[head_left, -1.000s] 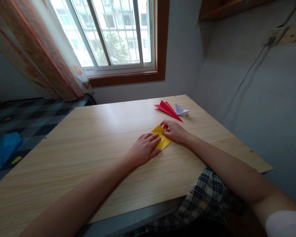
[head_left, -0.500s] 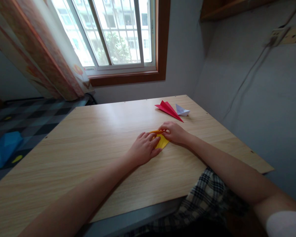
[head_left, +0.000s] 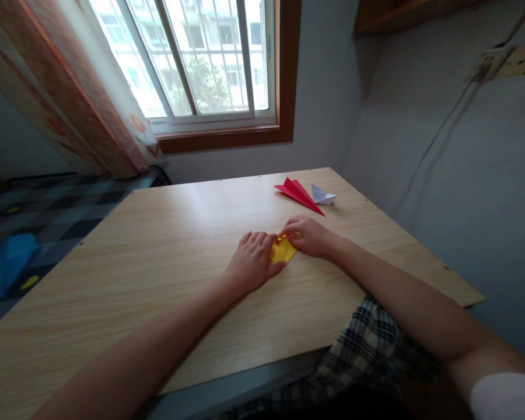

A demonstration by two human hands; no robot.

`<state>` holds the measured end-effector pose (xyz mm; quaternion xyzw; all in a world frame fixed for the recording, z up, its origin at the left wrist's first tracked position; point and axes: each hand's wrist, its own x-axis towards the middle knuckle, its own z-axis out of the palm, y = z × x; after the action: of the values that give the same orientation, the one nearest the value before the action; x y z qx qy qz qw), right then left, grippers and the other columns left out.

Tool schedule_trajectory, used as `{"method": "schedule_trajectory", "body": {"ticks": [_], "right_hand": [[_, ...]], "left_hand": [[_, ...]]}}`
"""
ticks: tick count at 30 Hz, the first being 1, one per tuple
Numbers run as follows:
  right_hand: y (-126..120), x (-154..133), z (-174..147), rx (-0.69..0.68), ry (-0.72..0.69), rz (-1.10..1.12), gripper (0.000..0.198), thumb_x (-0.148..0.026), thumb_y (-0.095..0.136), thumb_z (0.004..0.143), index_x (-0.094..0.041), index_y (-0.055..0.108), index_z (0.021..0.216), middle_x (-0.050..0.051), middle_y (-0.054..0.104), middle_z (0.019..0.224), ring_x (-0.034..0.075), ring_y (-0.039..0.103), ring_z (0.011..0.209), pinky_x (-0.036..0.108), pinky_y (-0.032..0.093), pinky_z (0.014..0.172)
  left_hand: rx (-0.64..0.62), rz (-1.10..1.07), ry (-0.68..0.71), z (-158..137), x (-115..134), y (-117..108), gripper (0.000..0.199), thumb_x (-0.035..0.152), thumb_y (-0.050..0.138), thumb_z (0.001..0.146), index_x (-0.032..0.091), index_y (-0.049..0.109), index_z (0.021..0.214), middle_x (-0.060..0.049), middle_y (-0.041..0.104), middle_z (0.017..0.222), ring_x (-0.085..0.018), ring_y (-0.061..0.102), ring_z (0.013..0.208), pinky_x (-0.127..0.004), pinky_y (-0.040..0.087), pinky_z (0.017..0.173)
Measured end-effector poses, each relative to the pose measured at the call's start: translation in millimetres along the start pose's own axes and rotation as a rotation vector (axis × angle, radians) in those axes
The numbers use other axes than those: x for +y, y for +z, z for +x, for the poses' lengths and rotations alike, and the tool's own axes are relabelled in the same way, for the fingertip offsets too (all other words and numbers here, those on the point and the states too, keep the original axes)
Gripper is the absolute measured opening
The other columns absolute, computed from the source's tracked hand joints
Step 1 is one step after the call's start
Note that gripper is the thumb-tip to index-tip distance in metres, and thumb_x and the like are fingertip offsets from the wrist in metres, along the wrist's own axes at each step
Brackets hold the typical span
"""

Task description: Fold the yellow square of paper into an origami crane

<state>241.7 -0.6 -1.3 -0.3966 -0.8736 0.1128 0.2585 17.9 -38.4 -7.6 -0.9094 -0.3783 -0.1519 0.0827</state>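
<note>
A small folded piece of yellow paper (head_left: 282,251) lies on the wooden tabletop between my hands. My left hand (head_left: 254,259) covers its left side, fingers bent over the far edge and thumb near the close edge, holding it against the table. At the paper's upper right, my right hand (head_left: 305,234) pinches the far edge, where a narrow strip is folded. The fingertips hide part of that fold. Beyond my hands lie a red paper plane (head_left: 298,195) and, touching or very close to its right side, a white paper boat (head_left: 322,195).
The light wooden table (head_left: 170,274) reaches back toward a barred window (head_left: 214,64). To the left, a blue folded paper (head_left: 9,262) rests on a checked cloth (head_left: 65,201). A cable (head_left: 435,137) runs down the right wall from a socket.
The orange-looking flap at the paper's far edge now lies flatter, and more of the yellow face shows. My left fingers have shifted slightly toward the far edge.
</note>
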Motion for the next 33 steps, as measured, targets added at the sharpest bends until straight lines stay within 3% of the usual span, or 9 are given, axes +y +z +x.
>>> {"method": "schedule_trajectory", "body": {"ticks": [4,11,16,24,33], "right_hand": [[2,3,0,0.002,0.0,-0.005,0.036,-0.003,0.061,0.079,-0.023,0.081,0.101,0.006,0.075,0.101,0.018,0.066,0.092,0.03,0.049,0.088],[-1,-1,-1,-0.013,0.004,-0.041,0.033,-0.005,0.063,0.081,-0.024,0.082,0.1,0.005,0.075,0.102,0.018,0.066,0.094,0.032,0.047,0.09],[-4,-5,-1,-0.031,0.004,-0.064,0.032,-0.006,0.062,0.083,-0.024,0.081,0.102,0.005,0.075,0.103,0.018,0.065,0.094,0.032,0.047,0.091],[-10,-12,-2,-0.054,-0.013,-0.149,0.028,-0.009,0.061,0.085,-0.022,0.081,0.1,0.005,0.078,0.1,0.02,0.067,0.096,0.033,0.043,0.092],[-16,-28,-3,-0.154,0.055,-0.312,0.023,-0.016,0.058,0.089,-0.021,0.08,0.093,0.006,0.079,0.092,0.019,0.069,0.083,0.031,0.04,0.076]], "left_hand": [[0.015,0.051,-0.044,-2,-1,2,0.064,0.06,0.059,0.092,0.014,0.052,0.136,-0.014,0.063,0.118,-0.032,0.056,0.112,-0.048,0.044,0.1],[0.036,0.094,-0.008,-2,1,-2,0.053,0.061,0.058,0.092,0.02,0.06,0.126,-0.013,0.059,0.132,-0.032,0.052,0.123,-0.049,0.038,0.111],[-0.05,0.092,-0.009,-1,2,-2,0.054,0.06,0.05,0.097,0.02,0.057,0.132,-0.014,0.059,0.14,-0.034,0.048,0.135,-0.054,0.032,0.116],[-0.138,0.039,-0.02,2,3,-5,0.056,0.059,0.047,0.098,0.018,0.057,0.135,-0.016,0.06,0.141,-0.033,0.053,0.133,-0.055,0.034,0.115],[-0.168,0.033,-0.008,4,1,-6,0.057,0.057,0.047,0.099,0.015,0.056,0.137,-0.02,0.058,0.143,-0.034,0.053,0.133,-0.056,0.036,0.113]]}}
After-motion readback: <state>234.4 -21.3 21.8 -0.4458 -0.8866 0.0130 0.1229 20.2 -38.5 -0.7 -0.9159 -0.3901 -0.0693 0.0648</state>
